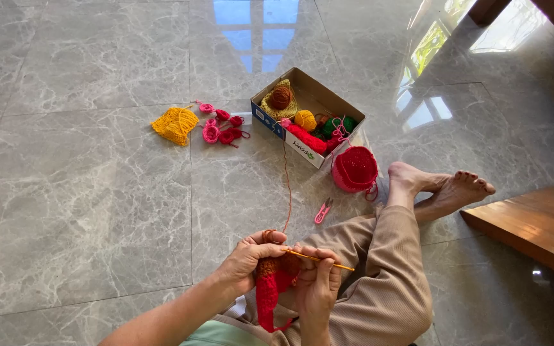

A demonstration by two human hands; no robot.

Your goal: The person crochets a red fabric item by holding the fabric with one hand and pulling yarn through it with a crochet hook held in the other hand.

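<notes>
My left hand (246,258) pinches the top of a red and brown crochet piece (272,286) that hangs down over my lap. My right hand (316,282) grips a thin yellow crochet hook (320,259), whose tip is in the work. A brown yarn strand (286,186) runs from the piece up to a brown yarn ball (281,97) in an open cardboard box (328,102) on the floor ahead. I sit cross-legged in tan trousers with bare feet (440,187) out to the right.
The box also holds yellow, green and red yarn. A red crocheted pouch (354,169) lies beside it, pink snips (322,211) nearer me. A yellow crocheted piece (175,124) and small pink and red pieces (222,126) lie left. A low wooden board (533,227) is right.
</notes>
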